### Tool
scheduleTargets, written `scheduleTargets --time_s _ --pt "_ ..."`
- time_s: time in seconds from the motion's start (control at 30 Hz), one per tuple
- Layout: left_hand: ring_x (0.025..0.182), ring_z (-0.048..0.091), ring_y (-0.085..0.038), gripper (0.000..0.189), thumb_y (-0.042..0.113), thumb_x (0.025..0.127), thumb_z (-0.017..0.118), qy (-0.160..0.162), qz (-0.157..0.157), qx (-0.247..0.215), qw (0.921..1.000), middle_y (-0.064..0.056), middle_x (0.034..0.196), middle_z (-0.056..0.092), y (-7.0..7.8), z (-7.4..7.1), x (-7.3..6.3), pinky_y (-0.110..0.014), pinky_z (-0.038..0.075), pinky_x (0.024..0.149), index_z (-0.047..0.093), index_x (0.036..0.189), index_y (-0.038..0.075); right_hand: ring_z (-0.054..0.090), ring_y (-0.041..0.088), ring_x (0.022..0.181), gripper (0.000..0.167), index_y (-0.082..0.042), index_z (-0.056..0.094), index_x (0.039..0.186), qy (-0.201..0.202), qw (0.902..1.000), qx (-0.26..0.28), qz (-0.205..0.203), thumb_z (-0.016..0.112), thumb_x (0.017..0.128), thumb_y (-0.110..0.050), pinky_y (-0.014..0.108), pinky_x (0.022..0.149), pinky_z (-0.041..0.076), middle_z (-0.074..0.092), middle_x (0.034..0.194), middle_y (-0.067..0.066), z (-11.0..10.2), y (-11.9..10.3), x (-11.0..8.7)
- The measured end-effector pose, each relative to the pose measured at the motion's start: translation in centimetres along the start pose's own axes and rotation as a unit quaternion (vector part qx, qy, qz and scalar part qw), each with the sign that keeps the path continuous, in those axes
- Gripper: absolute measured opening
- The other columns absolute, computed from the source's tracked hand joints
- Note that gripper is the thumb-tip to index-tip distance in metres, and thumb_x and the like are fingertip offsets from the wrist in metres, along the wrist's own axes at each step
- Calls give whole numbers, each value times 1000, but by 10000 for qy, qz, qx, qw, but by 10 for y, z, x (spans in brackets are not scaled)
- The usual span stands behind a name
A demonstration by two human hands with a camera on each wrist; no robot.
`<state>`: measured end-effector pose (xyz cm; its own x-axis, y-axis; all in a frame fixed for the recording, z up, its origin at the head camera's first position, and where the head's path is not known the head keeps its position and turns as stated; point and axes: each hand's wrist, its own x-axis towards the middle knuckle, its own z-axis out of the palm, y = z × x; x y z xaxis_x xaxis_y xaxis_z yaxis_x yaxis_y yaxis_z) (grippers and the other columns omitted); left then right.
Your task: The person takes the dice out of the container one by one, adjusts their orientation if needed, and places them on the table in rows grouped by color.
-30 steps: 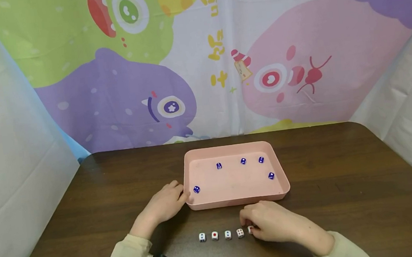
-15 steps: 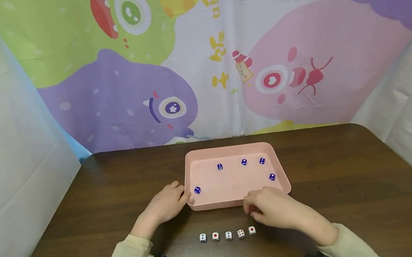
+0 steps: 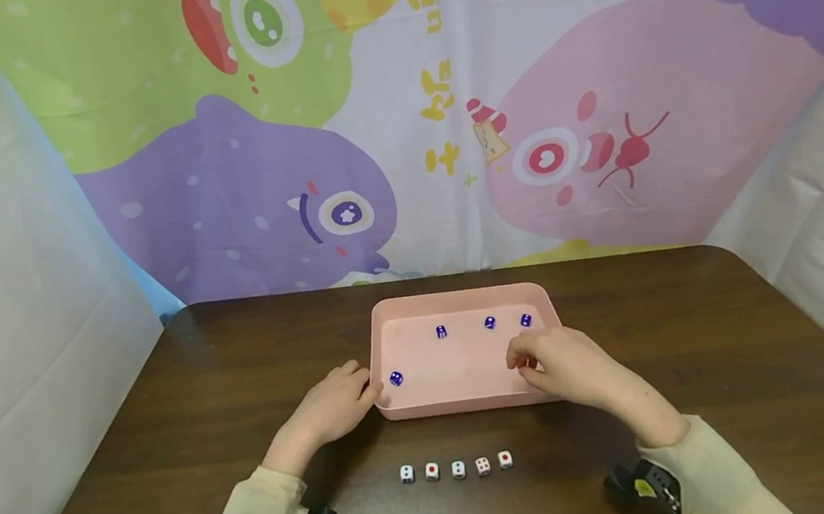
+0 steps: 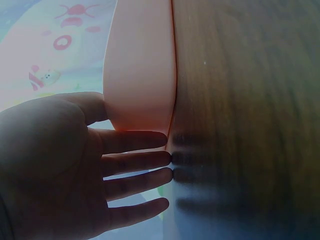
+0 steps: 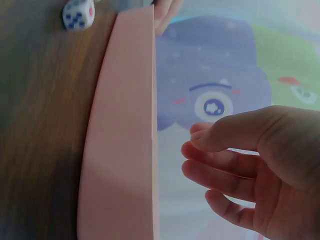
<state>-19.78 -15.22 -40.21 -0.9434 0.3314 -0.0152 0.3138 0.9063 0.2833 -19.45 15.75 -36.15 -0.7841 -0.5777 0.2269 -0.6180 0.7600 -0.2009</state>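
A shallow pink tray (image 3: 465,405) stands on the table with several small blue dice inside, one blue die (image 3: 396,378) close to its left wall. At the tray's near left corner is my left hand (image 3: 331,406); its thumb goes over the rim while the straight fingers lie along the outside, holding the wall. My right hand (image 3: 570,364) hovers over the tray's right part, fingers loosely bent and thumb near the index finger, with nothing visible between them. It covers the spot of the near right blue die. In front of the tray, white dice (image 3: 459,470) form a row.
The dark wooden table (image 3: 255,340) reaches back to a hanging cloth (image 3: 444,203) with cartoon figures. White cloth (image 3: 35,330) hangs at both sides. A wrist camera with a black strap (image 3: 643,488) is under the right sleeve.
My right hand has let go of the rightmost white die, which stays in the row. It has moved up and right, over the tray. My left hand has kept its place.
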Motion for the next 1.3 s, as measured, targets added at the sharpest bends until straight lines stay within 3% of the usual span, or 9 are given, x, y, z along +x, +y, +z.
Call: scheduleTargets --time_s 0.23,0.53,1.3 --pt "95 54 -26 32 31 93 46 2 17 2 10000 -8 100 54 0 0 -1 -44 44 83 62 103 5 53 10 62 11 -15 65 81 -22 9994 -53 343 65 74 -7 28 59 41 61 74 -7 7 22 7" --pt "89 52 -23 32 32 93 45 19 -45 -46 10000 -6 95 53 -1 0 0 -42 44 81 62 103 6 59 14 79 12 -16 65 82 -104 9966 -616 536 66 73 -10 40 74 41 64 84 -5 20 46 9" --pt "90 53 -24 34 32 94 43 -12 -88 -62 9999 -6 95 53 -1 1 1 -43 43 81 62 103 6 54 11 67 22 -16 62 74 -201 9947 -752 672 57 65 3 39 71 36 61 74 -5 37 57 8"
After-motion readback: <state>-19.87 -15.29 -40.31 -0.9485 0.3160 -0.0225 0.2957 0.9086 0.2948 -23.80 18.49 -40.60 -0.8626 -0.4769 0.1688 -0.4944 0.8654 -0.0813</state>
